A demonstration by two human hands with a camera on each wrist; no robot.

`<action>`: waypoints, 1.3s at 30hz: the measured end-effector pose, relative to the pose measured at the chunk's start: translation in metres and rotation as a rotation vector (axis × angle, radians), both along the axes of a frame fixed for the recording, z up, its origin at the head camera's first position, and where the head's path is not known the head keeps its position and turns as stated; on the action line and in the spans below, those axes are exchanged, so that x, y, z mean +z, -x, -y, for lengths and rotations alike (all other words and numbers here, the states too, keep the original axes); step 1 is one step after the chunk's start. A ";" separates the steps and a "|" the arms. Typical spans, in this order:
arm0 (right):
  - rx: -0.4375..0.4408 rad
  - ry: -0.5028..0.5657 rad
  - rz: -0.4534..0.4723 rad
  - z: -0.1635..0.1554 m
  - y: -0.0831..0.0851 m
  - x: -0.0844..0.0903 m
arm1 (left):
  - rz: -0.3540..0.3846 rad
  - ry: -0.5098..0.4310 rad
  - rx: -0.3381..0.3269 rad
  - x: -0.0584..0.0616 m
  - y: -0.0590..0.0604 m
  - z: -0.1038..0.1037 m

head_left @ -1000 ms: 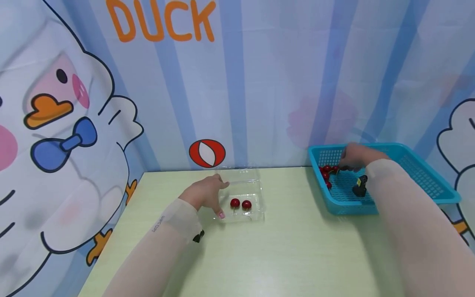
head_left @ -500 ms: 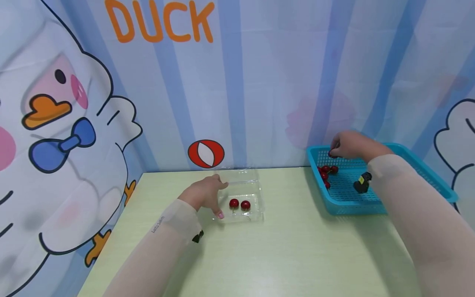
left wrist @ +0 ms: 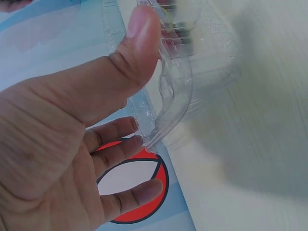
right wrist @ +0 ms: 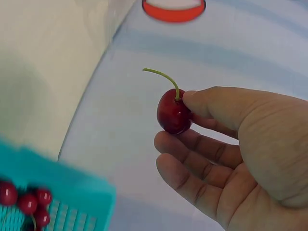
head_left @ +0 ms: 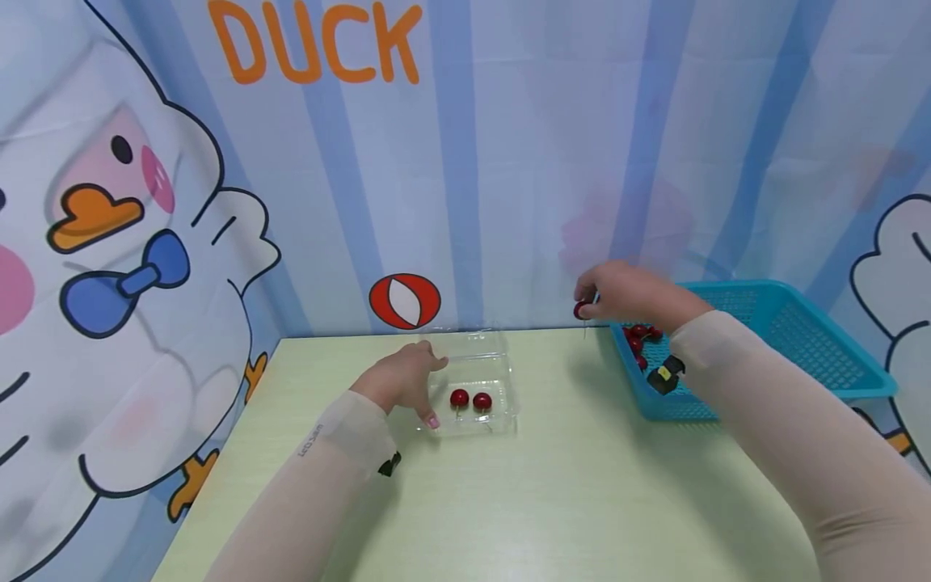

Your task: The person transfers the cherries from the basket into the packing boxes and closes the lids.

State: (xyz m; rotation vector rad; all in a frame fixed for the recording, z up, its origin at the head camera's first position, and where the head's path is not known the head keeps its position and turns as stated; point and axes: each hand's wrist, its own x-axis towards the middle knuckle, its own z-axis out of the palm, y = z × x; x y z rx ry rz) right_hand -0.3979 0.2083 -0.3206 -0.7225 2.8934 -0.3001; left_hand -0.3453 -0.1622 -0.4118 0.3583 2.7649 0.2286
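A clear plastic box [head_left: 509,422] sits on the pale green table [head_left: 567,501] with its lid standing open, and two red cherries [head_left: 469,399] lie in it. My left hand [head_left: 407,380] holds the box's left edge. In the left wrist view the thumb [left wrist: 139,33] presses the clear rim [left wrist: 175,91] and the fingers lie behind it. My right hand [head_left: 591,301] hovers over the table's back edge, just left of the teal basket [head_left: 807,323]. It pinches a red cherry [head_left: 580,309] with a green stem [right wrist: 173,113] between thumb and forefinger. Several cherries [head_left: 642,337] lie in the basket's near left corner.
A duck-printed curtain hangs right behind the table, with a red and white ball print [head_left: 405,301] at table height. The basket stands at the back right. A small black device [head_left: 665,377] hangs under my right wrist, and another one [head_left: 389,463] under my left.
My right hand lifted a cherry out of the basket and carried it left, past the basket's rim. The left hand and the box stayed put.
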 end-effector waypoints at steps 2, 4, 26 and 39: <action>0.044 0.010 -0.005 0.013 -0.004 -0.003 | 0.001 -0.003 0.005 0.000 0.000 -0.001; 0.094 0.014 -0.019 0.026 -0.007 -0.007 | 0.005 -0.004 0.012 -0.001 0.001 -0.001; 0.336 0.087 0.114 0.136 -0.028 -0.085 | 0.003 0.024 -0.016 -0.002 0.004 -0.005; 0.363 0.082 0.145 0.163 -0.028 -0.113 | -0.007 0.028 -0.032 0.000 0.005 -0.002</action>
